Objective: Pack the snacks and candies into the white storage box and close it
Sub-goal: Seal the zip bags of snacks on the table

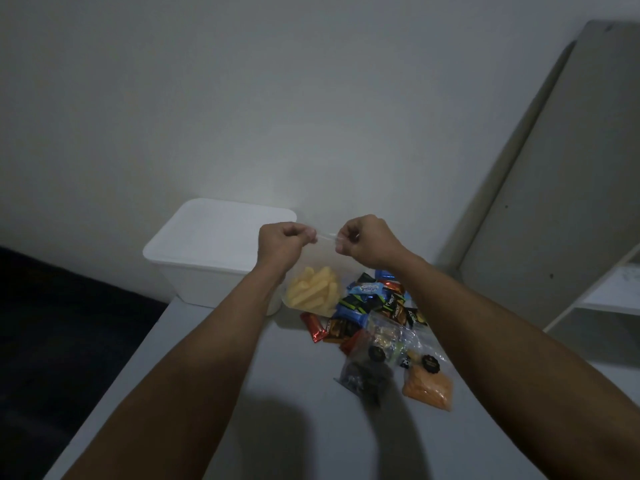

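A clear plastic bag of yellow puffed snacks [313, 292] hangs in the air above the table. My left hand [282, 244] and my right hand [363, 239] each pinch its top edge, one at each corner. Behind and left of the bag stands the white storage box [207, 258] with its lid on. A pile of wrapped candies [367, 306] lies on the table below my right wrist. Closer to me lie a bag of dark snacks [367, 375], a bag of orange snacks [427, 388] and a clear bag of mixed candies [388, 336].
The white table [277, 410] ends at a left edge beside a dark floor or bedding [52, 323]. A white wall [277, 116] stands behind the box. A tall grey panel and white shelf [571, 237] rise at the right.
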